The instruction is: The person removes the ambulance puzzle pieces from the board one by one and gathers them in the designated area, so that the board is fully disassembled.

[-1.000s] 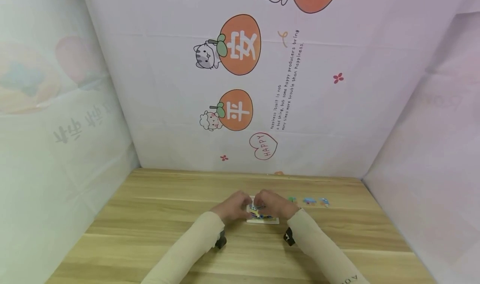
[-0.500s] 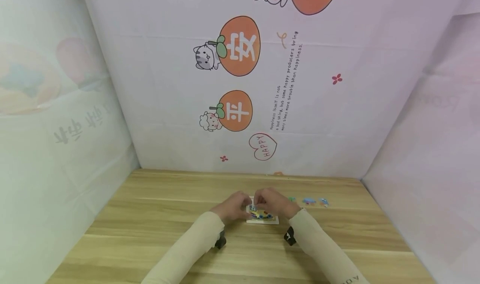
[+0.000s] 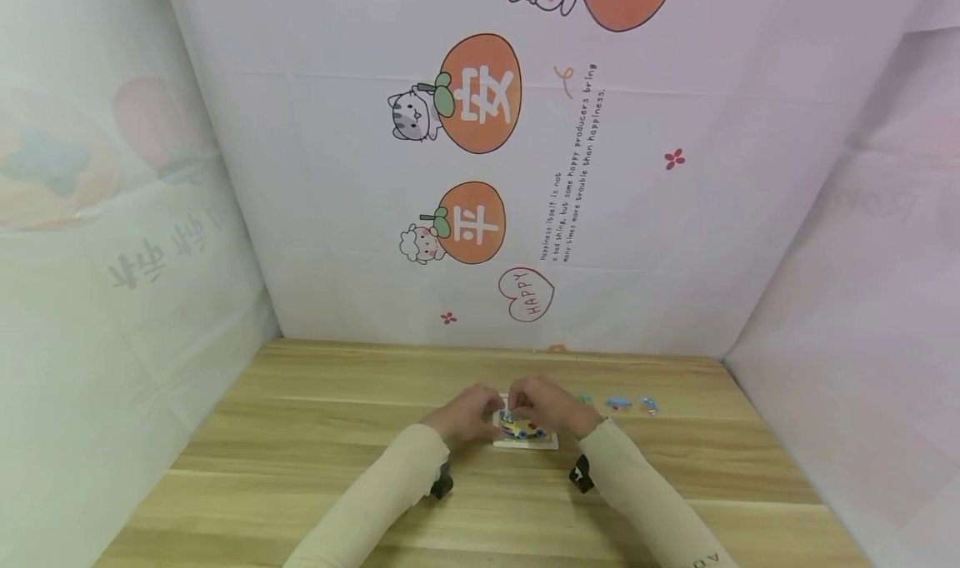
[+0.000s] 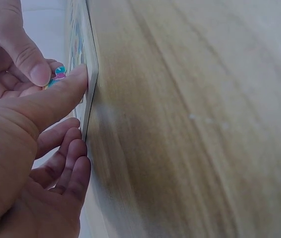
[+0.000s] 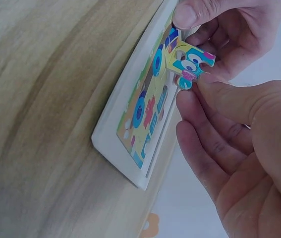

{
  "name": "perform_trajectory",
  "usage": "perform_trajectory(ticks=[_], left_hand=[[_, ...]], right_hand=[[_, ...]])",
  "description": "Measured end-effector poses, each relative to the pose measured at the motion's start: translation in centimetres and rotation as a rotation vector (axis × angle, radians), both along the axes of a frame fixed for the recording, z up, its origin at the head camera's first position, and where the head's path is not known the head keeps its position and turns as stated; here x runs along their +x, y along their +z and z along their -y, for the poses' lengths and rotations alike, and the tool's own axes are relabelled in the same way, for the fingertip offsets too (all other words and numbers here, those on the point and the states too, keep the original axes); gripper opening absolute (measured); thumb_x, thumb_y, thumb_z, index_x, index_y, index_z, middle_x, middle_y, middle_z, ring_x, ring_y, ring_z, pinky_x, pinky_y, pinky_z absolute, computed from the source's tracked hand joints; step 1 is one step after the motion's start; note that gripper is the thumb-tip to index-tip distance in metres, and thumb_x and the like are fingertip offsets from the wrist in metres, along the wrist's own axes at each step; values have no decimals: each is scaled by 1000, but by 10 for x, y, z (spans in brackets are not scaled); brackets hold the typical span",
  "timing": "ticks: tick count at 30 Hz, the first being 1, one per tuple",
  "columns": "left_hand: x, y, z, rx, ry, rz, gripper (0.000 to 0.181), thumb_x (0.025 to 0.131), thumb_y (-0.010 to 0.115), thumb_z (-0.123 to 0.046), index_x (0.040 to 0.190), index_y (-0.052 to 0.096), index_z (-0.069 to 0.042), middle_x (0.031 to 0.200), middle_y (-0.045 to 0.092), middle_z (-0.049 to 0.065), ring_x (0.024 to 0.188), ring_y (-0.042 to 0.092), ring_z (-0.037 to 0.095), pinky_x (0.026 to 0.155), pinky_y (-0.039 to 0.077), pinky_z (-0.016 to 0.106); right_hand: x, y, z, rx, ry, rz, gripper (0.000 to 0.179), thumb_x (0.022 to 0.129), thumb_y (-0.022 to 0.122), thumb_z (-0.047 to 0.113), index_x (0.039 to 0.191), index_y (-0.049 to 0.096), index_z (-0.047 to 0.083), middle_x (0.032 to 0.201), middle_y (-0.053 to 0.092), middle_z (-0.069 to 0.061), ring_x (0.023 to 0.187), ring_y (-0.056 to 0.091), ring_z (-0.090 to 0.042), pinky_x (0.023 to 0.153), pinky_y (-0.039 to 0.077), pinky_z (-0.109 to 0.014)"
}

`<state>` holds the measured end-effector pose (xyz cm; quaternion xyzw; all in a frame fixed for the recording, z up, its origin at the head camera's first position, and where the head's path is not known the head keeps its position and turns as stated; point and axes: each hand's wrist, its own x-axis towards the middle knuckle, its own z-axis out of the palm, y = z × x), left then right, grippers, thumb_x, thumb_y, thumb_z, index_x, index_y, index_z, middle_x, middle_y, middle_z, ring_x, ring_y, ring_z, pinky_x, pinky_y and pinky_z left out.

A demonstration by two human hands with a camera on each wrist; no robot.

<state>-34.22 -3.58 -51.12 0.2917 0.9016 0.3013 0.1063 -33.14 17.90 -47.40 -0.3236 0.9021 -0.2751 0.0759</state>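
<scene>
Right hand (image 3: 553, 407) pinches a puzzle piece (image 5: 192, 59) at the left end of a white-framed puzzle (image 5: 123, 157)

Nearest the person, 2 cream sleeves (image 3: 375, 497) run in from the bottom of the head view, the right sleeve bearing dark lettering (image 3: 703, 560). Beside the cuffs sit 2 black wrist devices (image 3: 442, 479). Past them, the bare hands meet over the wood-grained table (image 3: 337, 435). The right thumb and forefinger are clamped on the piece, which is printed with cartoon eyes on teal and yellow and is tilted up from the puzzle's surface; whether it touches that surface cannot be told. The left hand (image 3: 465, 413) is at the puzzle's left side, its thumb on the frame and its fingers (image 4: 71, 158) bent beside the edge; whether they clamp it cannot be told. The puzzle lies on the table and shows a yellow vehicle with 2 blue wheels. To the right of the right hand, 3 loose pieces (image 3: 618, 403) lie in a row, 1 green and 2 mostly blue. Farther back stands a white cloth wall (image 3: 337, 176), printed with orange fruits (image 3: 472, 222), cartoon animals (image 3: 414, 113) and a heart (image 3: 527, 294) reading HAPPY.
</scene>
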Motion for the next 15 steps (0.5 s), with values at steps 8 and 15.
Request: perform_trajectory(ticks=[8, 15], left_hand=[[5, 4, -1, 5, 0, -1, 53, 90, 85, -26, 132, 66, -2, 132, 65, 12, 124, 62, 27, 112, 54, 42], [12, 13, 0, 19, 15, 10, 55, 89, 86, -22, 134, 65, 2, 134, 65, 15, 125, 63, 30, 113, 53, 45]], right_hand=[[-3, 1, -4, 2, -39, -33, 9, 101, 65, -1, 100, 70, 7, 96, 75, -6, 85, 70, -15, 77, 61, -26], [-5, 7, -15, -8, -60, -23, 10, 100, 66, -1, 97, 69, 7, 95, 73, -4, 87, 67, -10, 79, 61, -26]])
